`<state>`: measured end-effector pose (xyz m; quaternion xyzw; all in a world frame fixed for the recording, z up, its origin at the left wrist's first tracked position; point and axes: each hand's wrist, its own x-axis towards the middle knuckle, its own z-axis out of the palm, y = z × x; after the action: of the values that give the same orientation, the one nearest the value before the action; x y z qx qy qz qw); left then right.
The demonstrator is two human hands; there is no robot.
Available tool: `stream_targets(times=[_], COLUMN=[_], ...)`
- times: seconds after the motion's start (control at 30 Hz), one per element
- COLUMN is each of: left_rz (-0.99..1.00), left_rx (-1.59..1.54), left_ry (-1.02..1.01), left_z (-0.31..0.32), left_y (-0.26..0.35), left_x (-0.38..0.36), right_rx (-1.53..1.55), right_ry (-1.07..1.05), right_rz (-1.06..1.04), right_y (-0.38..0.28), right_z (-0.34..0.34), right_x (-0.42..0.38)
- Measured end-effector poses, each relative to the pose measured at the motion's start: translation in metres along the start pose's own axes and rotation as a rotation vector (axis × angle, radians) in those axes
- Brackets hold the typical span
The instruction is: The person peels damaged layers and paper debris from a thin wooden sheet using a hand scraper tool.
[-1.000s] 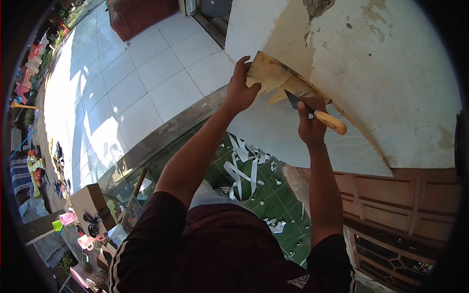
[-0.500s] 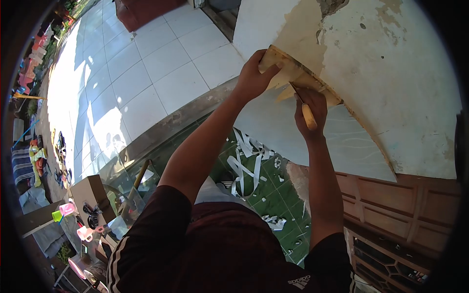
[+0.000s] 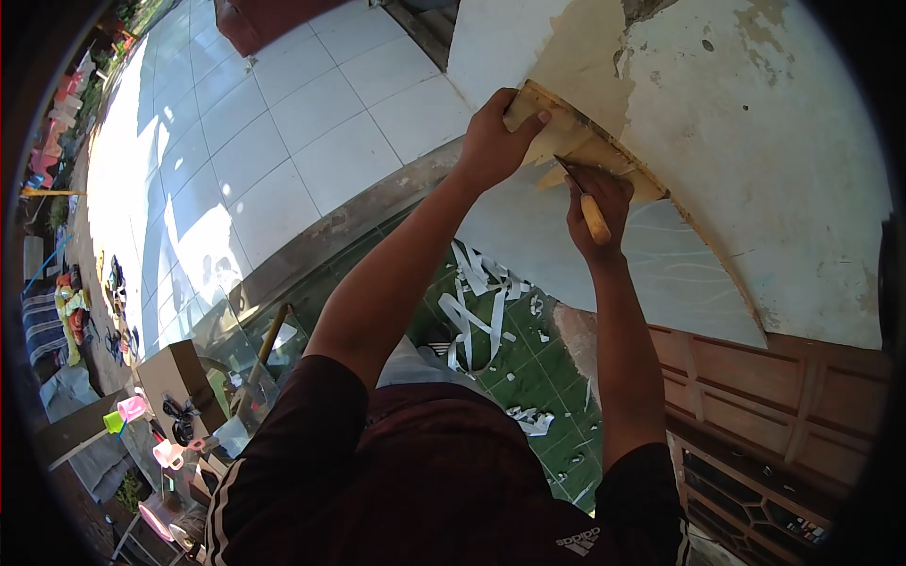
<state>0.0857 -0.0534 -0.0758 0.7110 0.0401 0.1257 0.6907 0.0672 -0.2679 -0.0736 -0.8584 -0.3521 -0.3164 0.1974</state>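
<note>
My left hand (image 3: pixel 501 140) grips the far end of a panel (image 3: pixel 590 250), its thumb lying on the yellowish-brown surface and its fingers over the edge. My right hand (image 3: pixel 602 209) is closed around a knife (image 3: pixel 594 219) with a pale wooden handle and a narrow dark blade. The blade's tip meets the panel where a jagged border runs between the bare yellowish-brown patch (image 3: pixel 576 141) and the white covering. The exact blade shape is too small to make out.
White strips and scraps (image 3: pixel 481 316) litter the green tiled floor (image 3: pixel 528 377) below. A stained white wall or board (image 3: pixel 746 179) rises at right, above brown wooden panelling (image 3: pixel 746 377). At left stand a glass surface (image 3: pixel 245 377) and a cardboard box (image 3: pixel 175 382).
My right hand and the knife have shifted slightly up and left along the panel. My left hand keeps its hold. The whole view has moved a little.
</note>
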Motion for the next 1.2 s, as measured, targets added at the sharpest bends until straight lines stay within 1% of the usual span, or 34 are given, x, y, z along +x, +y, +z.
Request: stream_targets(times=[0.07,0.17,0.4,0.5,0.63,0.7,0.8,0.9,1.0,1.1,1.13,1.2], left_rz=[0.006,0.006,-0.004,0.011,0.0,0.009,0.02,0.01,0.002,0.035,0.05,0.026], left_rx=[0.018,0.013,0.001,0.004,0.03,-0.004,-0.01,0.014,0.004,-0.035,-0.048,0.0], left_ry=[0.008,0.022,0.007,0.016,0.021,0.022,0.021,-0.019,-0.002,0.02,0.022,0.023], left_z=[-0.002,0.001,0.0,-0.001,0.001,0.003,0.003,0.002,0.0,0.003,0.004,0.002], left_y=[0.0,-0.006,-0.002,-0.001,0.004,-0.001,-0.005,-0.004,-0.004,-0.006,-0.007,-0.005], left_x=[0.004,0.003,0.006,0.01,0.006,0.007,0.009,0.011,0.011,0.011,0.011,0.013], right_rx=[0.038,-0.026,-0.013,-0.037,-0.071,-0.059,-0.084,0.028,0.03,-0.016,-0.068,-0.076], right_ry=[0.072,-0.042,-0.032,0.056,-0.013,-0.037,-0.042,0.063,0.136,0.015,0.001,-0.003], right_rz=[-0.001,-0.008,0.001,0.002,0.055,0.07,0.07,0.034,0.076,0.039,0.057,0.052], right_y=[0.005,-0.001,0.003,0.008,0.004,0.003,0.002,0.012,0.014,0.009,0.007,0.009], right_z=[0.002,0.0,0.003,0.006,0.006,0.009,0.013,0.014,0.021,0.02,0.02,0.023], right_x=[-0.004,-0.001,-0.003,-0.012,-0.014,-0.012,-0.012,-0.019,-0.02,-0.017,-0.016,-0.014])
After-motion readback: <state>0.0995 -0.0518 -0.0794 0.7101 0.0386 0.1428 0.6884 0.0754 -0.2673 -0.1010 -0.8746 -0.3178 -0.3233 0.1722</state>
